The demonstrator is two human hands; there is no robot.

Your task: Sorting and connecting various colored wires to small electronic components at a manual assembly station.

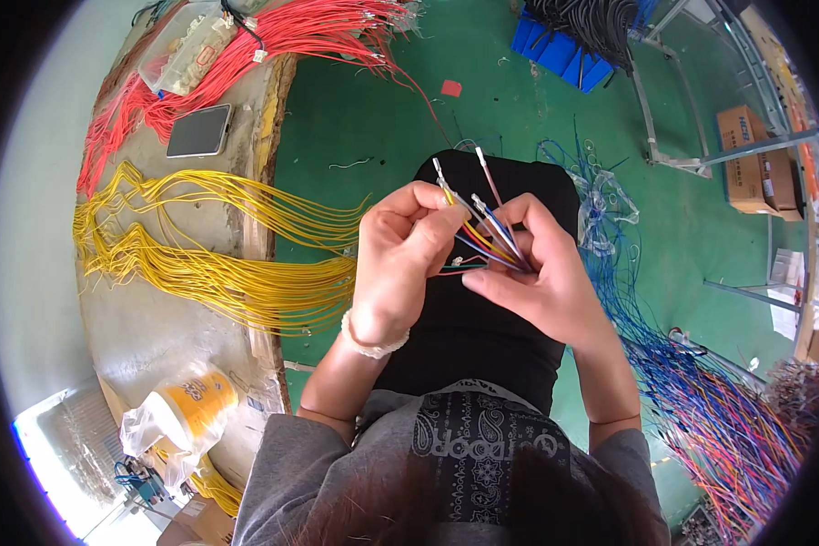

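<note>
Evidently, from the head view, a small bundle of multicoloured wires with metal-ended tips is held up over the black-covered lap. It is gripped between the thumb and curled fingers of the right hand. The thumb and forefinger of the left hand are pinched together just below a metal terminal; which wire is pinched cannot be told. On the desk at left, yellow wires are spread, and a dark phone is placed beside red wires.
</note>
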